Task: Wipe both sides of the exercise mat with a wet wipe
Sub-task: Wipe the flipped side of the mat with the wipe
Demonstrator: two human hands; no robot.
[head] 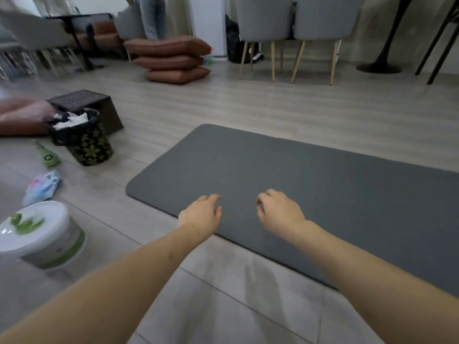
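A dark grey exercise mat point(285, 175) lies flat on the floor and runs off the right edge of the view. Both my arms reach out over its near edge. My left hand point(202, 214) hovers over the mat's near edge with relaxed fingers and holds nothing. My right hand point(277, 208) is over the mat a little to the right, fingers loosely curled downward, also holding nothing. A soft pack of wet wipes point(42, 187) lies on the floor to the left, apart from both hands. No loose wipe shows in either hand.
A white round tub with a green leaf print point(39, 234) stands at the near left. A black floral bin point(83, 140) full of white waste sits behind the wipes pack, with a green bottle point(48, 156) beside it. Brown cushions point(171, 59) and grey chairs point(293, 26) stand farther back.
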